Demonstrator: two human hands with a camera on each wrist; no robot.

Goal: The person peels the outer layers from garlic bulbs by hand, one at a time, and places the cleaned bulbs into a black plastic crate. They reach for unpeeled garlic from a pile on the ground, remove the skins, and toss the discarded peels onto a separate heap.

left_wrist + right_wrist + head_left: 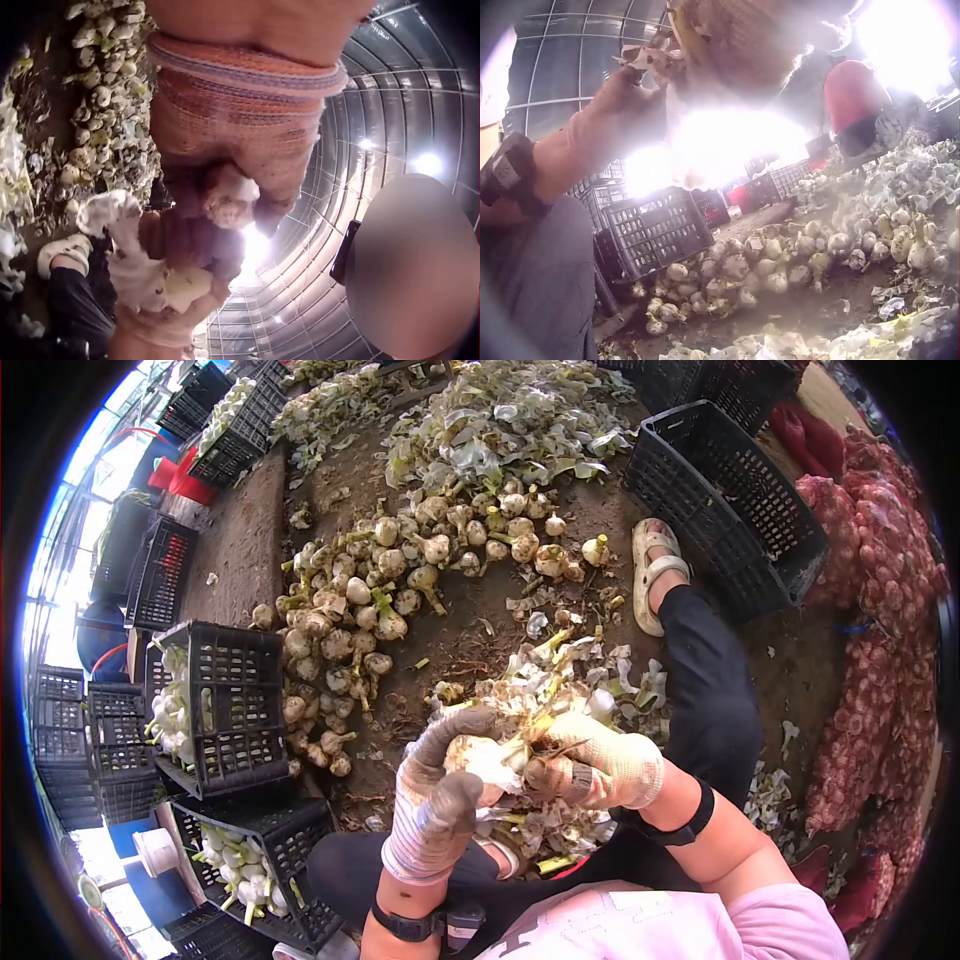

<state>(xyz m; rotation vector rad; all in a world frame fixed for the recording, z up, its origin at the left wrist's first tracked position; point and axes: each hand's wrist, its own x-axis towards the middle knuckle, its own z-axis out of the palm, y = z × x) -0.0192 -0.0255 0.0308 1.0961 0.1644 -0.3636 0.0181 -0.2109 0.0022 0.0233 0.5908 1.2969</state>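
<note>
Together, left hand [428, 810] and right hand [608, 762] grip garlic [484, 760].

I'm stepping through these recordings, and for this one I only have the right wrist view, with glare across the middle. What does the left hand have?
Observer: The head view shows the left hand gripping a pale bulb.

Operator: Thanks. What's over on the person's right, where my view doesn't reach?

Observer: Bulging red mesh sacks are piled along that side in the head view.

Operator: And closer in on that side?

Observer: A pale sandal, worn by the person, beside an open black crate.
</note>
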